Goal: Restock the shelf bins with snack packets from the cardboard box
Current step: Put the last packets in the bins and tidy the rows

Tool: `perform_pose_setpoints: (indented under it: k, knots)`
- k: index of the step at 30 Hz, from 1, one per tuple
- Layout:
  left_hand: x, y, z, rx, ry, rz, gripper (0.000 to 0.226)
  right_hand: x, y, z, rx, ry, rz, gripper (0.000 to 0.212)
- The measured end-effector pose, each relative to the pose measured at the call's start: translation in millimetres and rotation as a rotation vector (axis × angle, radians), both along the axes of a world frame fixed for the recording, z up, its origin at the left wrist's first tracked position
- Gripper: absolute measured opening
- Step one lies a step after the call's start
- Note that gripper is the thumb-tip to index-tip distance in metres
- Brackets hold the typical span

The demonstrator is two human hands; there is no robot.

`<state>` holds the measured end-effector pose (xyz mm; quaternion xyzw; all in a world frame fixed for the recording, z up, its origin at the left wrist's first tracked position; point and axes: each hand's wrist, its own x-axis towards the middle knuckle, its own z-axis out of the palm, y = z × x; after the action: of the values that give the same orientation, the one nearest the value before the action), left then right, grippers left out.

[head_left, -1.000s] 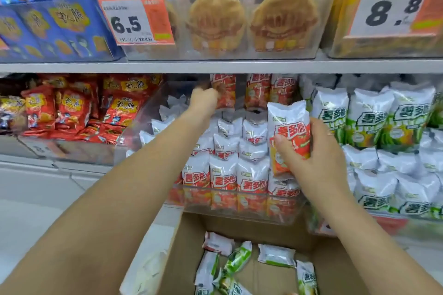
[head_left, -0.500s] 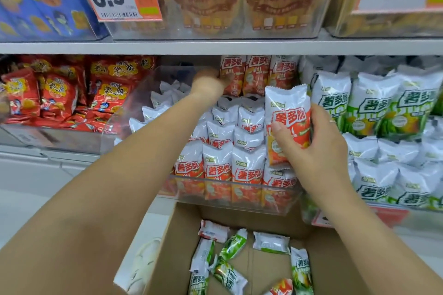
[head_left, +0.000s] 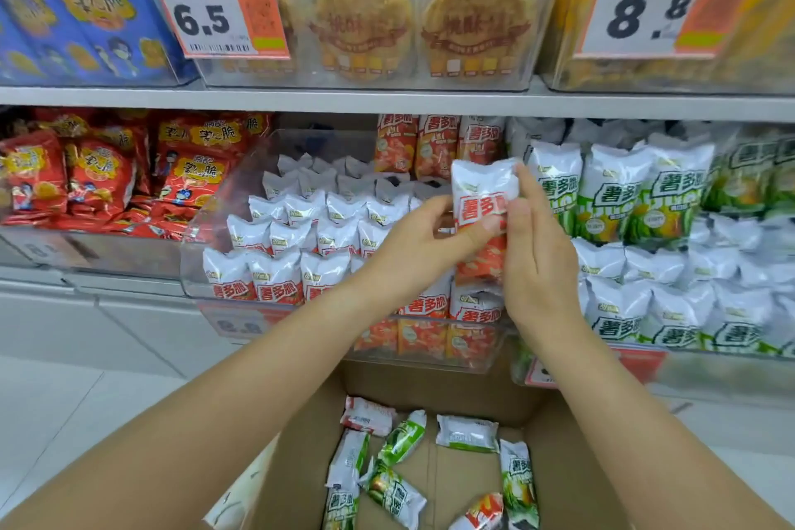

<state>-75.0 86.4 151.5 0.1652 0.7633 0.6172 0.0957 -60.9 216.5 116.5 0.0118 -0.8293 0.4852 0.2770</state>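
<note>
A white-and-red snack packet (head_left: 481, 202) stands upright in front of the clear shelf bin (head_left: 206, 224) that holds rows of the same red packets. My right hand (head_left: 537, 254) grips its right side. My left hand (head_left: 417, 245) pinches its left edge with thumb and fingers. Below, the open cardboard box (head_left: 301, 465) holds several loose packets, mostly green ones (head_left: 402, 439) and a red one (head_left: 484, 512).
A neighbouring bin of green packets (head_left: 671, 237) sits to the right, red bags (head_left: 103, 176) to the left. The shelf above (head_left: 387, 99) carries round biscuit packs and price tags 6.5 and 8.8. White floor lies on the left.
My left hand has drawn back from the rear of the red bin and now takes hold of the packet that my right hand holds.
</note>
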Motion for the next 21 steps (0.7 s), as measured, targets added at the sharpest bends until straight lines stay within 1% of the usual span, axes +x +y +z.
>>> perform_pose_setpoints:
  k: [2, 4, 5, 7, 8, 10, 12, 14, 16, 19, 21]
  knots:
    - [-4, 4, 1, 0.012, -0.026, 0.073, 0.024, -1, 1, -2, -0.018, 0.027, -0.002, 0.050]
    - [-12, 3, 7, 0.093, -0.104, 0.157, 0.022, -4, 2, -4, -0.063, 0.031, -0.030, 0.050]
    - [-19, 2, 10, 0.143, -0.146, 0.216, 0.021, -5, 3, -5, -0.057, 0.017, -0.059, 0.050]
    - [-39, 0, 13, 0.175, -0.186, 0.333, 0.020, -5, 4, -6, -0.014, -0.020, -0.127, 0.047]
    - [-50, 0, 11, 0.167, -0.190, 0.378, 0.019, -5, 4, -7, 0.004, -0.030, -0.151, 0.044]
    - [-70, 6, 7, 0.149, -0.135, 0.461, 0.018, -6, 4, -9, 0.027, -0.039, -0.179, 0.041]
    - [-84, 18, 5, 0.172, -0.071, 0.514, 0.030, -7, 4, -10, 0.063, -0.041, -0.196, 0.039]
    - [-93, 30, 2, 0.155, 0.004, 0.494, 0.032, -8, 4, -10, 0.097, -0.026, -0.203, 0.037]
    - [-102, 39, -6, 0.050, 0.084, 0.448, 0.035, -8, 3, -10, 0.109, -0.017, -0.207, 0.036]
    - [-110, 44, -19, -0.098, 0.085, 0.365, 0.049, -9, 3, -10, 0.125, -0.016, -0.207, 0.033]
    - [-115, 45, -22, -0.176, 0.098, 0.355, 0.053, -10, 4, -10, 0.148, -0.027, -0.201, 0.027]
